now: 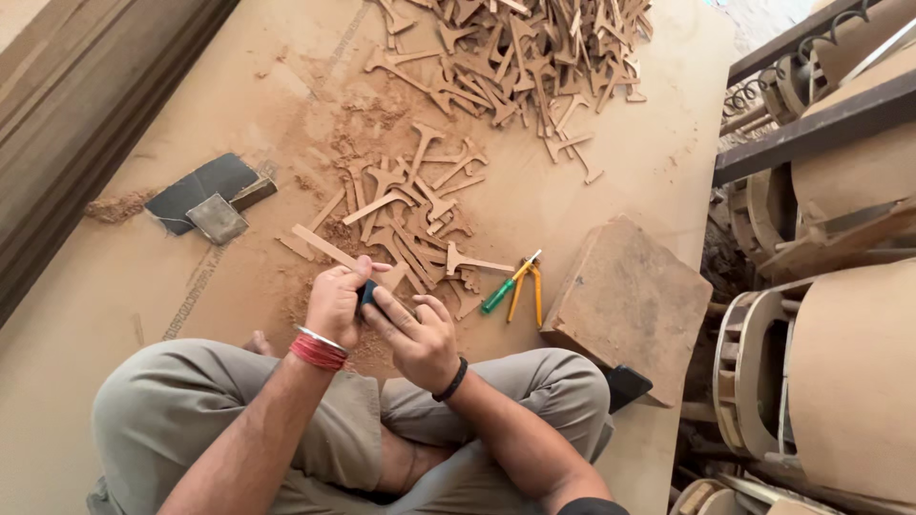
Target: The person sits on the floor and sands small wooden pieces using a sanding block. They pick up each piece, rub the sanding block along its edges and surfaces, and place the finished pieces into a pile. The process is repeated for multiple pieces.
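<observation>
I sit cross-legged on a brown board floor (114, 277). My left hand (336, 303), with red bangles at the wrist, grips a small flat wooden cut-out piece (391, 277) that pokes out above the fingers. My right hand (417, 336), with a black wristband, presses a dark piece of sandpaper (367, 294) against that piece. Both hands meet over a patch of sawdust just in front of my knees.
Loose wooden cut-outs (410, 205) lie ahead of me, with a larger heap (520, 52) farther off. Green-and-yellow pliers (515, 284) lie to the right beside a square wooden block (630, 300). Dark sandpaper sheets (205, 191) lie left. Curved wooden frames (830, 362) stand at right.
</observation>
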